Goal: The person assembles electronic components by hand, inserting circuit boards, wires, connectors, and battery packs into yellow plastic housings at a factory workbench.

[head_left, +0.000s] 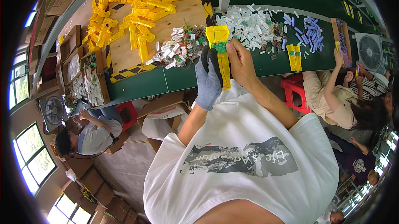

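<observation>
Green work tables (137, 83) run across your view, with brown cardboard boxes (97, 184) stacked on the floor at lower left. Your left hand (208, 78), in a grey knit glove, is wrapped closed around a long yellow plastic housing (221, 53) raised above the table edge. Your bare right hand (241, 63) pinches a small green circuit board (220, 47) against the housing. Behind lie heaped yellow plastic housings (137, 4) and white plastic parts (249, 24).

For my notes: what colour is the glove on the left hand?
Grey with black fingertips; the glove shows best in the head view, against the yellow part.
</observation>
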Motion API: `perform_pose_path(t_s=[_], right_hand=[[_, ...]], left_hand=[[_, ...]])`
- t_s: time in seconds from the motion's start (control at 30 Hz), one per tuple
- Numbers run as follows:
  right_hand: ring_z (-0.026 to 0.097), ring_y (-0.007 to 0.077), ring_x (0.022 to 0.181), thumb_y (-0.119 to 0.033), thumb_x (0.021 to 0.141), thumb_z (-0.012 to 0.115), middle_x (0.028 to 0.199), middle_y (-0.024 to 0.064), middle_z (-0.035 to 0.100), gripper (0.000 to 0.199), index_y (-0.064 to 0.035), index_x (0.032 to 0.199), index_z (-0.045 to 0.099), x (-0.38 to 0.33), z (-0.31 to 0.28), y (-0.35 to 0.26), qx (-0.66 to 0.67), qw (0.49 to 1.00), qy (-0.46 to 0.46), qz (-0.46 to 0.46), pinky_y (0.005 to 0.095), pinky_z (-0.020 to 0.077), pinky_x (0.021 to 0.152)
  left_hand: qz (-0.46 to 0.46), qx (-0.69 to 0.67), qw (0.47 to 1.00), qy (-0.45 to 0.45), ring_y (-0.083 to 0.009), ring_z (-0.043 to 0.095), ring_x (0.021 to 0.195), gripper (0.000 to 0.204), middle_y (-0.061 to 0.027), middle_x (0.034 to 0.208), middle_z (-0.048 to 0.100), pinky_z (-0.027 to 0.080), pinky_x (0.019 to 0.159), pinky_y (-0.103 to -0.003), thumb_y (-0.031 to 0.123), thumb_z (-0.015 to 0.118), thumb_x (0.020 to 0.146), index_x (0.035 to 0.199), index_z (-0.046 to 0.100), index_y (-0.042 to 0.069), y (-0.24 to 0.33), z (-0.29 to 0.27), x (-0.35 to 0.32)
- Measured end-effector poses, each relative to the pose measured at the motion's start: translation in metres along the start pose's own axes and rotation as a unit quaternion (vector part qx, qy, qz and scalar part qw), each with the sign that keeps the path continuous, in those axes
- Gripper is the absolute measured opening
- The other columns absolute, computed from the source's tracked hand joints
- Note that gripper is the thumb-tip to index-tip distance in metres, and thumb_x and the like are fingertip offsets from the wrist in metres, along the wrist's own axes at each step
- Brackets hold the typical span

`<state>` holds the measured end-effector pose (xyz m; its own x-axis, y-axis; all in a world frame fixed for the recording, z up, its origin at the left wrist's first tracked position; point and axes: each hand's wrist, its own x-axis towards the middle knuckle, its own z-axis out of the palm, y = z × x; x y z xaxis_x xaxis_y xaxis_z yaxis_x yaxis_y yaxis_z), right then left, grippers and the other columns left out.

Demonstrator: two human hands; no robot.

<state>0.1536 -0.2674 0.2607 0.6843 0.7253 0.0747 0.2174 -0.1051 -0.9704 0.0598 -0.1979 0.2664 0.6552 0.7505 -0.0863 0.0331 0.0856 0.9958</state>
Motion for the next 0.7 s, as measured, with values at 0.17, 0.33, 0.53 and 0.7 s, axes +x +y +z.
perform_pose_path(t_s=[0.17,0.33,0.53,0.7], right_hand=[[0.033,0.0096,0.055,-0.023,0.097,0.046,0.058,0.0044,0.04,0.032,-0.0006,0.074,0.046,-0.001,0.002,0.005,0.027,0.999,0.026,-0.019,0.028,0.0305,0.049],[0.032,0.0091,0.057,-0.021,0.096,0.045,0.06,0.0032,0.037,0.03,-0.0008,0.074,0.044,0.0,-0.002,0.0,0.002,0.999,0.028,-0.031,0.027,0.0299,0.051],[0.032,0.0116,0.059,-0.019,0.096,0.044,0.062,0.0049,0.036,0.029,0.0002,0.074,0.043,0.003,-0.009,0.003,-0.026,0.996,0.037,-0.079,0.0273,0.031,0.053],[0.041,0.0197,0.055,-0.021,0.095,0.048,0.065,0.0103,0.044,0.029,0.0005,0.075,0.047,0.003,-0.015,0.006,-0.035,0.995,0.033,-0.085,0.0319,0.0346,0.051]], left_hand=[[-0.031,-0.141,0.989,0.0,-0.0083,0.052,0.075,0.033,-0.0051,0.089,0.058,0.045,0.065,-0.025,0.026,0.038,0.1,0.116,0.052,0.0,-0.008,0.0,-0.004],[-0.061,-0.172,0.983,0.01,-0.0063,0.052,0.074,0.034,-0.0026,0.089,0.057,0.045,0.065,-0.023,0.028,0.039,0.1,0.115,0.053,0.001,-0.008,0.001,-0.006],[-0.096,-0.175,0.98,0.004,-0.0059,0.051,0.071,0.033,-0.0023,0.087,0.057,0.043,0.063,-0.023,0.028,0.039,0.1,0.114,0.053,0.001,0.0,0.004,-0.004],[-0.059,-0.067,0.996,-0.019,-0.0056,0.048,0.071,0.029,-0.0022,0.084,0.056,0.042,0.062,-0.023,0.023,0.047,0.097,0.112,0.054,0.0,0.008,0.008,-0.002]])
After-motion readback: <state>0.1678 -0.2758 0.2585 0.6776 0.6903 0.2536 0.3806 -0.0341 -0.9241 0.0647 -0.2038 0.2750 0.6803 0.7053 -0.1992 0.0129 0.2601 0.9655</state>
